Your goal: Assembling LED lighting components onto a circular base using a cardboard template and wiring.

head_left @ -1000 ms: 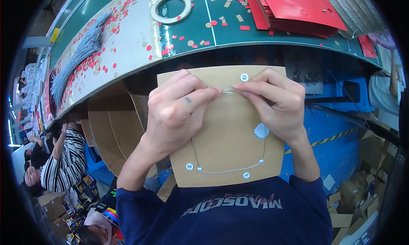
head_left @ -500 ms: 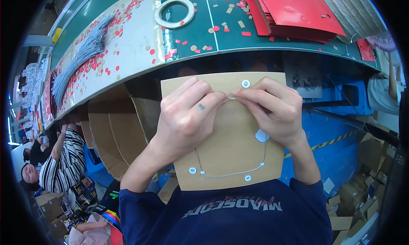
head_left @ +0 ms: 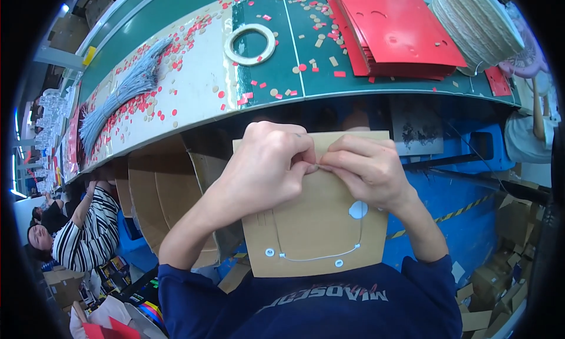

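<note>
- Pinching at the upper middle of the kraft board, both hands, fingertips nearly meeting; only a sliver shows between them.
- Left hand: grip clenched, thumb to finger, probably on one wire end. Right hand: same, over the board's upper right.
- Thin wire: bowed across the board's lower part, held by small pale tabs, then rising at both sides toward the hands.
- Board sits between shirt and counter, off the counter; can't tell what supports it from below.
- Risk: ends look short, so a finger slip could let the join spring apart.
- Risk: pulling too hard could bow the board or tear a tab loose.
- Risk: poorly supported board could shift mid-twist, leaving the wire slack or off-centre.
- Knuckles hide the join, so a loose one might go unnoticed.
</note>
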